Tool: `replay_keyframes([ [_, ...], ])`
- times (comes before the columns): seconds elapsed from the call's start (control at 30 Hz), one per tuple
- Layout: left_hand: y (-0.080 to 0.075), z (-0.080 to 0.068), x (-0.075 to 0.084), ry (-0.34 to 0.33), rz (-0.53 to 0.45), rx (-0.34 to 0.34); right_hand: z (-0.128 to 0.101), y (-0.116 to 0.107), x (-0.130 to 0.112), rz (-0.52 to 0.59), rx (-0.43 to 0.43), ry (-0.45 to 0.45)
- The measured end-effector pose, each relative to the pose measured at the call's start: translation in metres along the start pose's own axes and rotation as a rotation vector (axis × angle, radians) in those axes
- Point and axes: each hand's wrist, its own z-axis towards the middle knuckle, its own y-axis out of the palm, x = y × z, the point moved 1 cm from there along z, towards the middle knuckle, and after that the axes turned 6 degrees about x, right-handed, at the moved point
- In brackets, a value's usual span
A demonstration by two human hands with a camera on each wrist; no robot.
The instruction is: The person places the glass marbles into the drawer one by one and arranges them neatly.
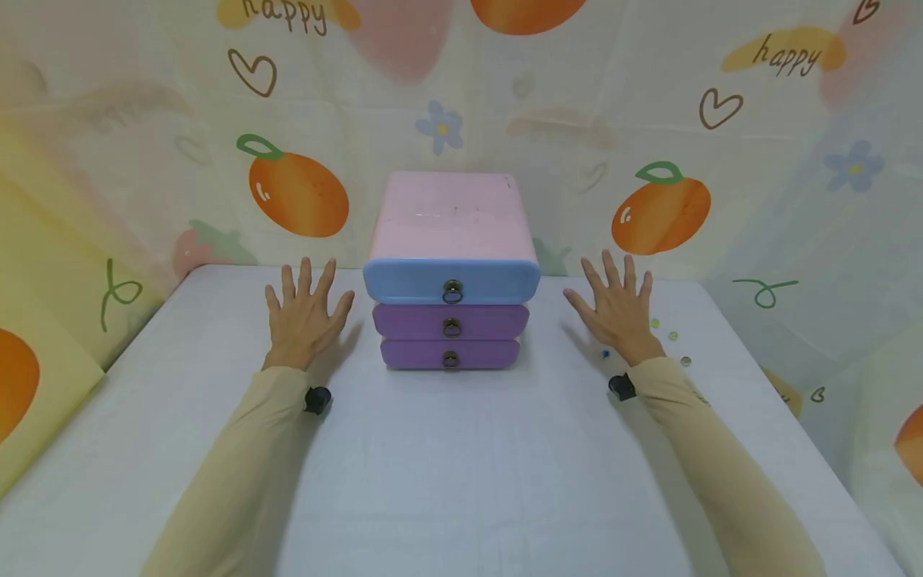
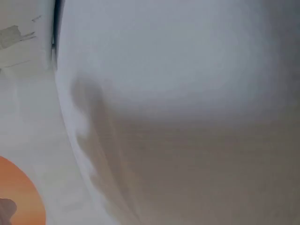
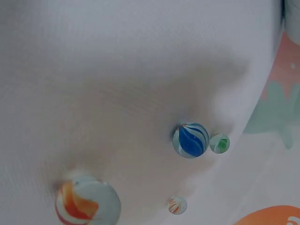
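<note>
Your sleeves lead up the white table [image 1: 461, 481] to both hands, flat with fingers spread, holding nothing. Your left hand [image 1: 306, 316] rests left of the drawer chest [image 1: 451, 272], your right hand [image 1: 618, 312] right of it, each near but apart from it. That chest has three closed drawers: one blue [image 1: 451, 280] on top, two purple [image 1: 450, 322] below, each with a ring pull. Right of the chest, beside your right hand, marbles lie on the cloth: four show at the wrist, the blue-striped marble [image 3: 190, 139] touching a green marble [image 3: 219, 143].
</note>
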Motion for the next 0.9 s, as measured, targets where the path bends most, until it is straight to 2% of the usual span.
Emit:
replay_keyframes([
  [0.5, -0.007, -0.005, 0.008, 0.014, 0.021, 0.002, -0.010, -0.008, -0.004, 0.019, 0.046, -0.020],
  [0.9, -0.011, -0.007, 0.013, 0.027, 0.003, 0.039, -0.014, -0.019, -0.012, 0.048, 0.085, -0.038],
])
